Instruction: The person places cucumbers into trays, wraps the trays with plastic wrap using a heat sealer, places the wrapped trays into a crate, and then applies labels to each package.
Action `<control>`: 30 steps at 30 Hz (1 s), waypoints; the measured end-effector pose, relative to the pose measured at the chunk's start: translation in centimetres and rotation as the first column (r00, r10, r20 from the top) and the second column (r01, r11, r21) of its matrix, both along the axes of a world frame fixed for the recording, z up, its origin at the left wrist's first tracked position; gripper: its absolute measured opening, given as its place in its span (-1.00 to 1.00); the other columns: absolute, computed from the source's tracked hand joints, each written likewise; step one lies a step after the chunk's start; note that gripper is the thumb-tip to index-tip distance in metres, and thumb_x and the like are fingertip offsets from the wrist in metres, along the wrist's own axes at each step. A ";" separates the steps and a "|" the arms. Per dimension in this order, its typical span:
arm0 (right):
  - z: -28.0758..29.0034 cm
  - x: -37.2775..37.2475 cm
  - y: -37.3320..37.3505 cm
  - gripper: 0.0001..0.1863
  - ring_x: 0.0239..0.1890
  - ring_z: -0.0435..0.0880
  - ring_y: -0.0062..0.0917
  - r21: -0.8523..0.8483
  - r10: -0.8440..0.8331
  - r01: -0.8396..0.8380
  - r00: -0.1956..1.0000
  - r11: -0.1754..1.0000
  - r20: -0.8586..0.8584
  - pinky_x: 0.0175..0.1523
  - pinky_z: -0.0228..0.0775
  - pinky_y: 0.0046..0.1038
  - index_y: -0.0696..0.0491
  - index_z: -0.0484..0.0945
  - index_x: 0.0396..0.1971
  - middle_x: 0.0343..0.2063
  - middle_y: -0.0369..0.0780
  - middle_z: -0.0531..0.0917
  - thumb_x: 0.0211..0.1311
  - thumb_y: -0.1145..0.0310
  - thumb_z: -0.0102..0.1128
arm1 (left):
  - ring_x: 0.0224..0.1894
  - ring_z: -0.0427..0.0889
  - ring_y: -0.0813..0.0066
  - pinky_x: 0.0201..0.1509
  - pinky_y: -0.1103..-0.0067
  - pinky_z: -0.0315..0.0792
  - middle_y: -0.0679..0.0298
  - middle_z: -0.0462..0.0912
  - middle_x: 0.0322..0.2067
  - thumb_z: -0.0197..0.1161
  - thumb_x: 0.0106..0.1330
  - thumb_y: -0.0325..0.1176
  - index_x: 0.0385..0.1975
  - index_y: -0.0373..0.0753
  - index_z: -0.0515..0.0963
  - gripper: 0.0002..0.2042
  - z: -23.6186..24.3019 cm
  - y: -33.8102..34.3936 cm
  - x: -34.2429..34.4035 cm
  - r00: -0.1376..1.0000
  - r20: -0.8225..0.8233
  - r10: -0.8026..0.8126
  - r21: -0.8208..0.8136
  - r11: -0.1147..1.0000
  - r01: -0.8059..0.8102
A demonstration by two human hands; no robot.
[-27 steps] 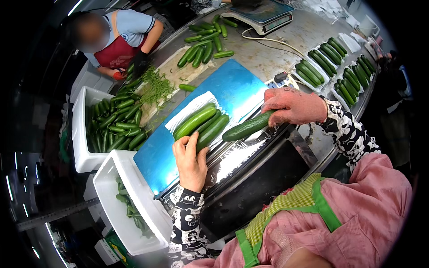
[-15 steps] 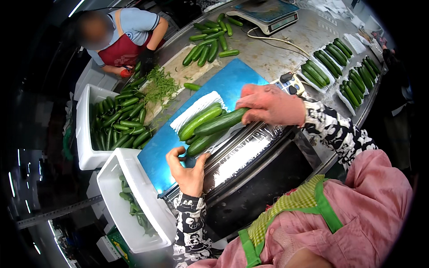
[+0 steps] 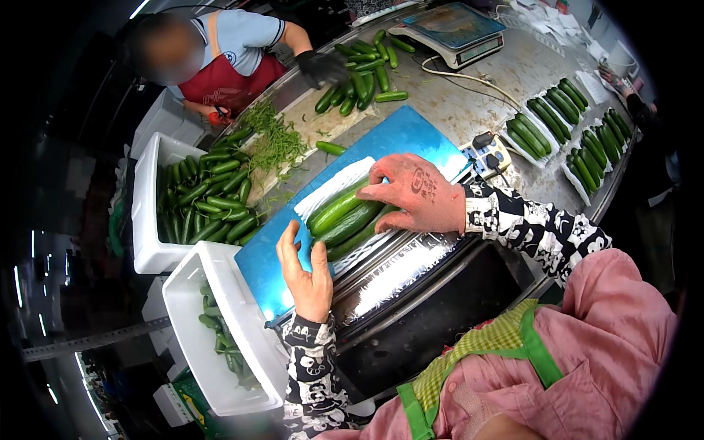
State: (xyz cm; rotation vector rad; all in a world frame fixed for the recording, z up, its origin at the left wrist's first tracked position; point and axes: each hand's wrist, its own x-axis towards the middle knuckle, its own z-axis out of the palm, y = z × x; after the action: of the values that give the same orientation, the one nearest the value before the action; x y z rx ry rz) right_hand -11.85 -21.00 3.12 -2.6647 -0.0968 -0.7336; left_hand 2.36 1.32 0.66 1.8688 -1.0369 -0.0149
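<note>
Head view: Your gloved right hand (image 3: 419, 194) curves over the right ends of the cucumbers (image 3: 343, 218), hiding them; whether it grips or merely presses cannot be told. Your bare left hand (image 3: 306, 282) is unclenched, thumb and fingers apart at the left ends; contact unclear. The cucumbers lie side by side on a white liner (image 3: 328, 185), largely covered, above the blue sheet (image 3: 414, 136). Co-worker's dark glove (image 3: 323, 68) blurred beside loose cucumbers (image 3: 361, 84).
</note>
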 end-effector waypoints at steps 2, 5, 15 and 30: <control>0.1 0.3 0.3 -0.34 0.00 0.48 -0.28 -0.005 0.007 -0.007 1.000 1.000 0.003 0.10 0.28 -0.20 -0.05 0.51 0.04 -0.08 -0.23 0.50 -0.16 0.10 0.48 | 0.19 0.40 0.13 0.25 0.36 0.28 -0.02 0.41 0.12 0.17 0.40 -0.34 0.24 -0.40 0.27 -0.52 0.0 -0.3 1.0 0.998 0.049 -0.041 0.057 0.998 0.038; 0.2 1.1 0.7 -0.28 0.08 0.44 -0.25 -0.025 -0.010 0.010 1.000 1.000 -0.003 0.14 0.23 -0.18 -0.01 0.45 0.12 0.01 -0.19 0.49 -0.10 0.06 0.45 | 0.21 0.37 0.04 0.31 0.33 0.20 -0.07 0.39 0.15 0.07 0.46 -0.25 0.25 -0.40 0.26 -0.53 0.1 -1.3 1.2 0.989 0.124 -0.082 0.080 0.994 0.073; 0.8 -5.7 -6.6 -0.55 0.00 0.52 -0.20 0.130 -0.014 0.019 0.999 0.991 -0.040 0.07 0.39 -0.29 0.06 0.50 0.04 -0.07 -0.10 0.55 0.10 0.46 0.32 | -0.17 0.53 0.26 -0.07 0.45 0.42 0.12 0.55 -0.22 0.23 0.26 -0.57 -0.18 -0.37 0.50 -0.84 1.1 5.7 1.9 0.960 0.198 0.196 0.017 0.979 -0.204; -0.5 -10.6 -7.8 -0.69 -0.25 0.55 -0.41 -0.357 0.092 -0.188 0.959 0.915 -0.270 -0.15 0.28 -0.34 -0.14 0.59 -0.20 -0.36 -0.32 0.56 -0.03 0.39 0.31 | -0.35 0.50 0.12 -0.29 0.34 0.39 0.16 0.49 -0.45 0.43 -0.11 -0.56 -0.44 -0.26 0.48 -0.74 1.3 11.9 0.4 0.945 0.228 -0.234 0.486 0.869 0.098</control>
State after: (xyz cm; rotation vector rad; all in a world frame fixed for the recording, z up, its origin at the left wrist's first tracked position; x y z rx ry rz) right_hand -22.49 -28.84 2.58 -3.0513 -0.3993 -0.3561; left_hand 2.81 13.27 1.98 2.2545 -1.4964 -0.1167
